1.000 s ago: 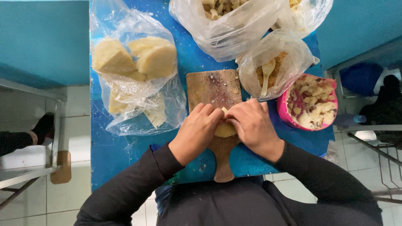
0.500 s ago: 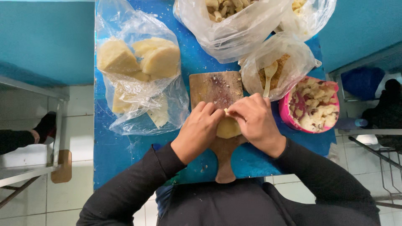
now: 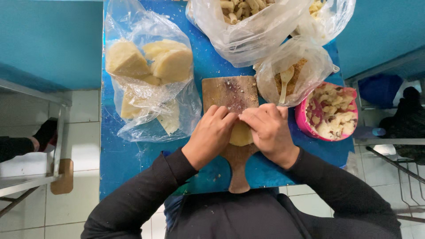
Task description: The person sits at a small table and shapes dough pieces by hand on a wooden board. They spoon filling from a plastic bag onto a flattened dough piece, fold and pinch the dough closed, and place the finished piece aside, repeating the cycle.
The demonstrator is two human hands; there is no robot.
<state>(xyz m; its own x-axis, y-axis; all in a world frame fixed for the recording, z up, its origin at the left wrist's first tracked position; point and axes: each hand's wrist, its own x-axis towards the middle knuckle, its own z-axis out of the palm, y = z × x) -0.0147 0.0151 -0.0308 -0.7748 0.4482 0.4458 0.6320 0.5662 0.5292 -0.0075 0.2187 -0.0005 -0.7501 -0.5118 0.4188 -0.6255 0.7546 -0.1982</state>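
A pale yellow piece of dough (image 3: 241, 135) lies on a wooden cutting board (image 3: 230, 93) with a handle pointing toward me. My left hand (image 3: 211, 135) and my right hand (image 3: 268, 130) both press on the dough from either side, fingertips meeting above it. Most of the dough is hidden under the fingers.
A clear bag with large yellow dough blocks (image 3: 148, 66) lies at the left on the blue table (image 3: 119, 155). A bag of filling with a spoon (image 3: 290, 75), a pink bowl of pieces (image 3: 330, 113) and bigger bags (image 3: 248, 22) stand at the back right. Another person's arm (image 3: 17, 146) shows at far left.
Both hands stay on the dough, fingers shifting slightly as they work it. The view has drifted a little.
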